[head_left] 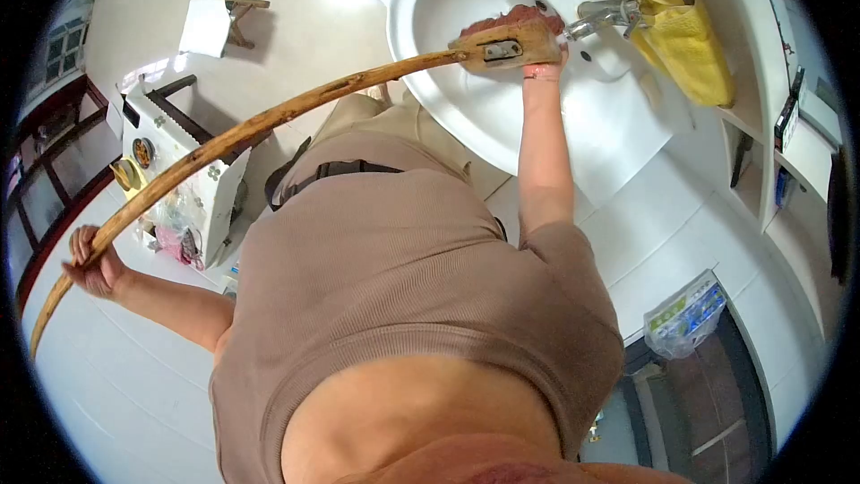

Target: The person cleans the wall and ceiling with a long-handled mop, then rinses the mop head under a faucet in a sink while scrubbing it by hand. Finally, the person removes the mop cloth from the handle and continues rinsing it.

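Note:
A long, curved wooden-handled mop [269,118] slants from the lower left up to the white washbasin [614,130]. My left hand [97,262] is closed round the handle near its far left end. Over the basin is the mop's wooden head, with a metal plate set in it and reddish-brown cloth [521,15] bunched beyond it. My right hand [544,70] is at the wooden head, gripping it from below; its fingers are mostly hidden behind the wood. Close to that hand, the metal faucet [602,20] points at the mop head.
A yellow cloth [690,54] hangs beside the faucet. A small folding stool [208,27] stands on the floor at upper left. Below it is a cluttered white stand [208,202] with plastic bags. At lower right, a plastic-wrapped package [685,314] sits near a dark-framed panel.

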### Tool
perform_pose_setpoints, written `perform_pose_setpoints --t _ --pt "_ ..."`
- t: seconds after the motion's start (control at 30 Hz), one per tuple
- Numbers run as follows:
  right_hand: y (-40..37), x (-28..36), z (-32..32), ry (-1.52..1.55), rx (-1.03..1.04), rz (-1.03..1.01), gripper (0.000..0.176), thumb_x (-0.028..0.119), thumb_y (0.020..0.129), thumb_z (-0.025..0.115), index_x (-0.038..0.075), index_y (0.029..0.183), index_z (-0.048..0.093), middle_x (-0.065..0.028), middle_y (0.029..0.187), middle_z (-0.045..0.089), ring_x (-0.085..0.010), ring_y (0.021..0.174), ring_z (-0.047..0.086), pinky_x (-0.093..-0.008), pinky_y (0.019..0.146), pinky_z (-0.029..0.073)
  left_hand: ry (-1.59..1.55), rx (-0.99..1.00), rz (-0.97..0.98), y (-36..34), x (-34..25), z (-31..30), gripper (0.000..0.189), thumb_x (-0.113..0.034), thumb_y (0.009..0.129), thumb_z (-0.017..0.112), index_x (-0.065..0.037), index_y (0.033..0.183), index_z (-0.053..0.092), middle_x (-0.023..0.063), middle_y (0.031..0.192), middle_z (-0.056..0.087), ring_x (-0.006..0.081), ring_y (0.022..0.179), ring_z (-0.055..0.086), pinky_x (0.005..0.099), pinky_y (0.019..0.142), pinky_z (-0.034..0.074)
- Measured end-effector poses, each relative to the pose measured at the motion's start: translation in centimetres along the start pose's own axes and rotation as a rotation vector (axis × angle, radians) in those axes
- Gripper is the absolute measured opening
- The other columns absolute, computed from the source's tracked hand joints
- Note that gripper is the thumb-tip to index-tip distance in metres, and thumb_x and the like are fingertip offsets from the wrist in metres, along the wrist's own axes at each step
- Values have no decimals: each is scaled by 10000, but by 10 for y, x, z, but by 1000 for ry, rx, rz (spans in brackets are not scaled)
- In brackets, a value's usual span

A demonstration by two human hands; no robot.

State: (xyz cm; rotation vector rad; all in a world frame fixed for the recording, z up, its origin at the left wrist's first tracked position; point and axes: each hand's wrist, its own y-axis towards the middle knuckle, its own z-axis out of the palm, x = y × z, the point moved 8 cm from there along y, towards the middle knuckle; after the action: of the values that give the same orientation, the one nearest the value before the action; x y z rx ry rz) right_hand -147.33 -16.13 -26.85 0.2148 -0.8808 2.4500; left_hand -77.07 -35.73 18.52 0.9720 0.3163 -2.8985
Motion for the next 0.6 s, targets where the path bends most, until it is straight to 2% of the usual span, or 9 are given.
perform_pose_setpoints --t 0.03,0.1,0.13,0.17,0.23,0.27,0.3,0.53,0.6 --pt "-11 5 10 -2 3 1 495 401 871 278 32 1130 484 -178 1117 523 -346 1072 475 -511 898 401 31 -6 -18 2 3 -11 285 -61 684 554 -112 579 294 6 527 282 143 489 292 300 582 279" --pt "-36 9 25 -58 -57 128 477 387 881 293 35 1132 494 -164 1136 518 -334 1094 461 -500 920 386 -6 24 -63 7 8 -26 299 -100 694 541 -121 554 278 8 507 274 142 471 278 302 569 274" --pt "-35 17 26 -128 -78 84 473 395 875 341 25 1109 520 -149 1118 535 -315 1061 493 -461 899 415 3 11 -52 16 5 -41 308 -107 692 544 -123 546 273 8 500 272 141 468 276 302 563 273" --pt "-36 21 22 -137 -86 74 473 395 875 341 25 1109 520 -149 1118 535 -315 1061 493 -461 899 415 7 -8 -47 24 1 -57 317 -114 690 547 -126 537 269 8 494 270 140 465 274 302 556 272" --pt "-14 7 37 -378 81 162 475 414 860 390 22 1075 549 -133 1059 570 -276 1014 531 -396 861 453 16 -25 -48 26 7 -57 320 -102 687 543 -128 532 264 4 490 268 135 462 275 294 550 272" --pt "-3 -2 45 -517 119 250 415 359 842 394 22 1005 575 -137 1031 601 -269 948 572 -380 845 460 5 10 -88 29 7 -62 313 -99 688 539 -127 535 268 1 486 269 132 461 277 288 546 268" --pt "3 -1 47 -518 119 250 415 359 842 394 22 1005 575 -137 1031 601 -269 948 572 -380 845 460 -12 53 -134 36 14 -63 307 -95 689 536 -125 537 271 -1 483 270 129 460 279 282 541 265" --pt "5 0 32 -704 73 277 360 310 834 426 14 971 579 -126 961 622 -268 886 593 -366 793 481 -28 -60 -139 75 29 -96 263 -108 683 514 -120 548 289 6 472 280 134 446 276 284 530 262" --pt "-10 7 29 -650 74 167 313 282 828 455 12 933 574 -130 910 622 -257 811 605 -367 741 500 -49 -31 -165 75 34 -105 254 -113 694 509 -115 553 297 5 471 271 130 448 274 284 529 264"
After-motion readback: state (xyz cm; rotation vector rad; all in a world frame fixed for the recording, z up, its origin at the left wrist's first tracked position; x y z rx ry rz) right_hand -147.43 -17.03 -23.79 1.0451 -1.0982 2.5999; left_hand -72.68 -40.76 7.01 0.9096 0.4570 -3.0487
